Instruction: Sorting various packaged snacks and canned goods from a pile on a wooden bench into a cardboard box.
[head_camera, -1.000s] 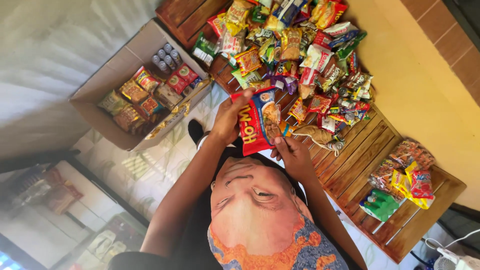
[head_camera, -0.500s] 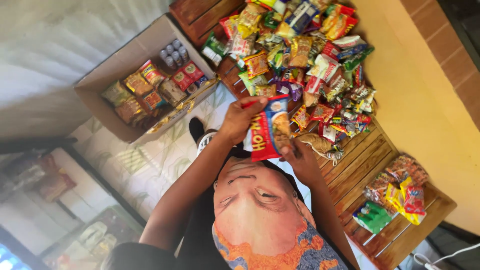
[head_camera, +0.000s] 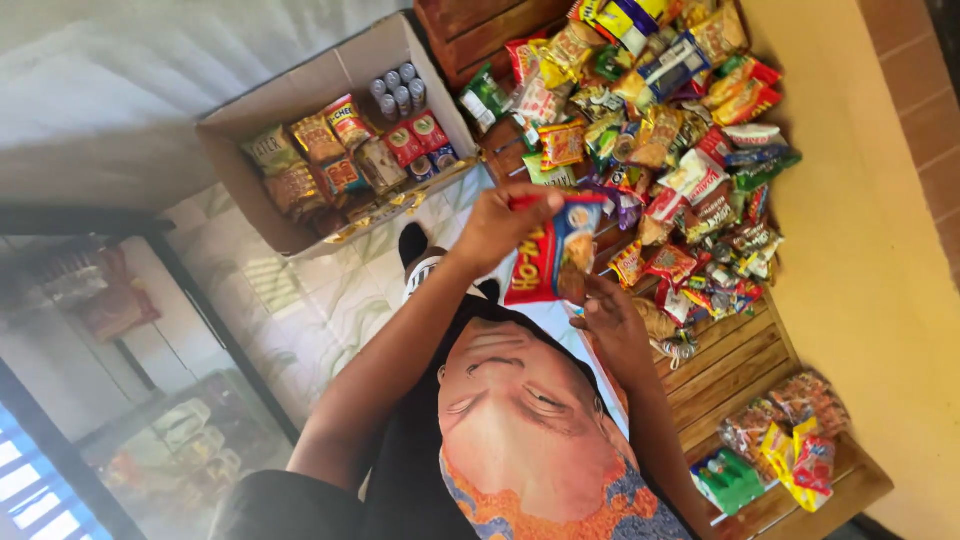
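Both my hands hold a red and blue snack packet (head_camera: 548, 262) above my lap. My left hand (head_camera: 503, 226) pinches the packet's upper left edge. My right hand (head_camera: 612, 322) grips its lower right corner from below. Just beyond the packet, a wooden slatted bench (head_camera: 722, 372) is covered by a heap of colourful snack bags (head_camera: 668, 120). My dark printed shirt (head_camera: 520, 440) fills the bottom of the view.
An open cardboard box (head_camera: 262, 118) on the tiled floor at upper left holds rows of snack packs and several small cans (head_camera: 396, 88). A few more bags (head_camera: 790, 435) and a green pack (head_camera: 730, 480) lie at the bench's near end. A yellow wall (head_camera: 880, 250) runs along the right.
The packet stays between both hands and has drifted slightly right in the view. My head has shifted a little, so the box and the heap sit differently in the frame.
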